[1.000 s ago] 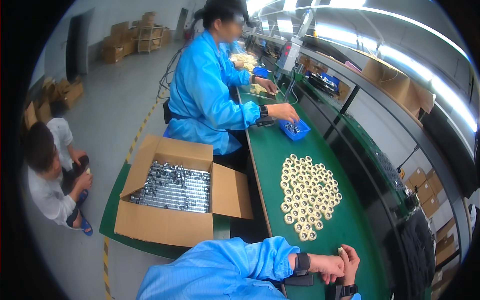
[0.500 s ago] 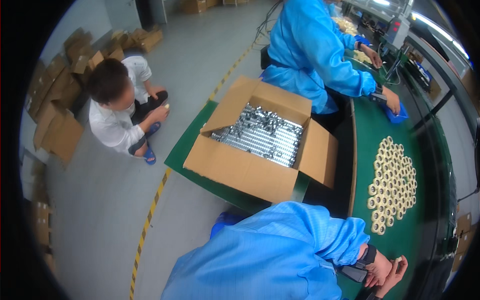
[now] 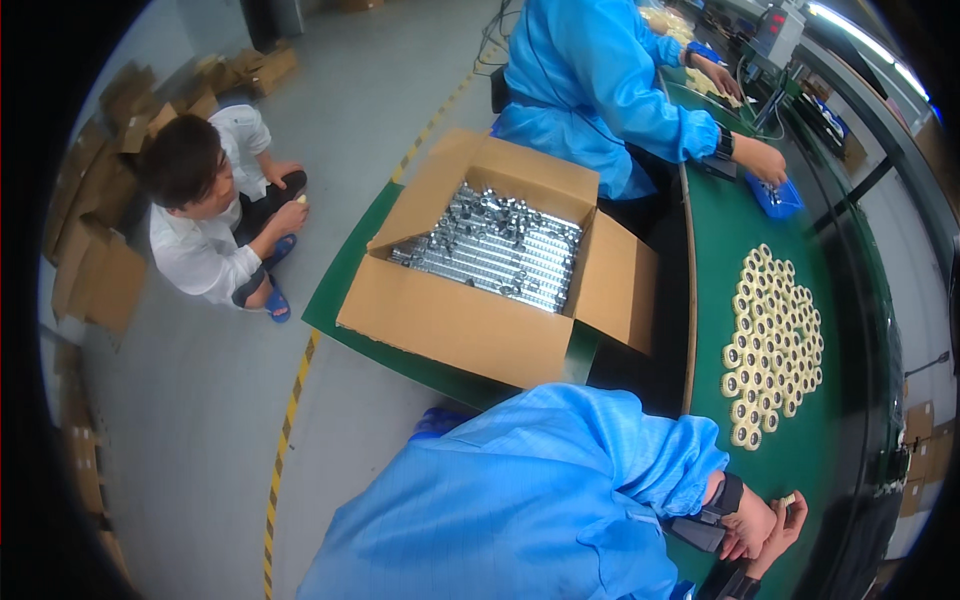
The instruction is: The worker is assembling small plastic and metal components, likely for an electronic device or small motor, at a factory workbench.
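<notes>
Low on the right, my left hand [image 3: 750, 524] reaches over the green bench from a blue sleeve with a dark wrist strap. Its fingers curl down against my right hand [image 3: 784, 537], and what they hold, if anything, is hidden. A small cream ring-shaped part [image 3: 788, 499] shows at the raised fingertips of my right hand, pinched there. Farther along the bench lies a flat cluster of similar cream rings with dark centres [image 3: 768, 345], apart from both hands.
An open cardboard box [image 3: 455, 335] full of shiny metal parts stands left of the bench [image 3: 715, 245]. Beyond it, a co-worker in blue [image 3: 585, 85] has one hand at a blue tray [image 3: 778, 198]. A person in white [image 3: 205, 245] crouches on the floor at left, near stacked cartons [image 3: 100, 280].
The whole view has shifted, so the box, bench and rings appear farther left and higher. My hands stay together, with the cream ring showing more plainly. The co-worker's hand is still at the blue tray.
</notes>
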{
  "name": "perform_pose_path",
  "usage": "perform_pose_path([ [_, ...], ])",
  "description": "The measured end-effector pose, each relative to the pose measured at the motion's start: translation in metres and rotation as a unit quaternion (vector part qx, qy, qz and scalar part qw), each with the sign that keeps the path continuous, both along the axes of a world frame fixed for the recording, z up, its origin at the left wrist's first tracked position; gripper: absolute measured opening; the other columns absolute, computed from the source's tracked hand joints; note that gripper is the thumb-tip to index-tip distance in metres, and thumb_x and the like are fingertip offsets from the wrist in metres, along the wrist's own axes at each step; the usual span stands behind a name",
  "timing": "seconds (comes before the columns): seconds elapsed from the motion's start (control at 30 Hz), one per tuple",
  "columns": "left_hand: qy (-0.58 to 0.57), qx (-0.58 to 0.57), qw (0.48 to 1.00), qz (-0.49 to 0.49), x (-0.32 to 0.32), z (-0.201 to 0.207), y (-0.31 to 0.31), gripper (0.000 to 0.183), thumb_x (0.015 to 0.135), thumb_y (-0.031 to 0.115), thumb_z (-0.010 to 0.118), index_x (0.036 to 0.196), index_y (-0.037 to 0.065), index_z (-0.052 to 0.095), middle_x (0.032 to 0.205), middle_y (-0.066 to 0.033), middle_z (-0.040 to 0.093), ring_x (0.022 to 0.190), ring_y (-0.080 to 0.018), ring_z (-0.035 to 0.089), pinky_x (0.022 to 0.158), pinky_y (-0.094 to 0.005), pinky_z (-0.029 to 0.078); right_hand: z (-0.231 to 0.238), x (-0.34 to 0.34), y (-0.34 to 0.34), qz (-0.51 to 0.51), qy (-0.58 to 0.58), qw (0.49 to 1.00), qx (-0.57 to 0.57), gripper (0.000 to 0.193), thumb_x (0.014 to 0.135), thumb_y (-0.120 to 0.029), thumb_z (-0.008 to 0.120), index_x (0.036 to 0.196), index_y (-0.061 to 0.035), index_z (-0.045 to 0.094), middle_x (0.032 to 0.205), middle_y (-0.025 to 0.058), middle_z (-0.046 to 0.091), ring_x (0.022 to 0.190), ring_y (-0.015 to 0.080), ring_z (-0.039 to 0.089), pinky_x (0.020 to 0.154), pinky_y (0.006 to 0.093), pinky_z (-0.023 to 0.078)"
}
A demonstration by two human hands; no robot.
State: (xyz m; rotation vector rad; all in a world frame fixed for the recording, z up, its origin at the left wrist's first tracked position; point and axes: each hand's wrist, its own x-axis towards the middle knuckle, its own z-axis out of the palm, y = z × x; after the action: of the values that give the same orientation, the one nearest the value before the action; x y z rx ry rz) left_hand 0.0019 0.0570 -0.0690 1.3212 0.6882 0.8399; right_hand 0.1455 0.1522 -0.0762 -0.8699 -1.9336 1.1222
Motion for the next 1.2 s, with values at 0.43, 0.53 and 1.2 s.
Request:
perform_pose_path([
  [0.43,0.005,-0.007,1.000,0.006,-0.005,0.009,-0.007,0.017,0.079,0.008,0.058,0.077,-0.008,0.060,0.067,-0.0187,0.063,0.051,-0.0241,0.064,0.044,-0.0294,0.053,0.010,-0.011,-0.012,-0.006,-0.011,1.000,-0.001,0.029,0.090,-0.009,0.062,0.116,-0.0007,0.054,0.100,0.0040,0.055,0.078,0.0098,0.053,0.068,0.0225,0.044],
  [0.53,0.017,0.007,1.000,-0.009,-0.005,0.010,-0.006,0.018,0.080,0.010,0.058,0.074,-0.006,0.061,0.065,-0.0167,0.063,0.050,-0.0219,0.063,0.043,-0.0284,0.051,0.012,-0.013,-0.015,-0.016,0.005,1.000,-0.010,0.028,0.089,-0.008,0.062,0.115,-0.0012,0.054,0.096,0.0030,0.055,0.076,0.0089,0.053,0.065,0.0214,0.043],
  [1.2,0.004,0.022,1.000,0.010,-0.004,0.004,-0.009,0.023,0.084,0.016,0.055,0.069,-0.002,0.057,0.064,-0.0130,0.062,0.049,-0.0203,0.063,0.040,-0.0266,0.049,0.013,-0.019,-0.024,-0.011,0.030,0.999,-0.004,0.026,0.084,-0.003,0.064,0.109,-0.0013,0.056,0.090,0.0024,0.058,0.071,0.0084,0.057,0.063,0.0210,0.045],
])
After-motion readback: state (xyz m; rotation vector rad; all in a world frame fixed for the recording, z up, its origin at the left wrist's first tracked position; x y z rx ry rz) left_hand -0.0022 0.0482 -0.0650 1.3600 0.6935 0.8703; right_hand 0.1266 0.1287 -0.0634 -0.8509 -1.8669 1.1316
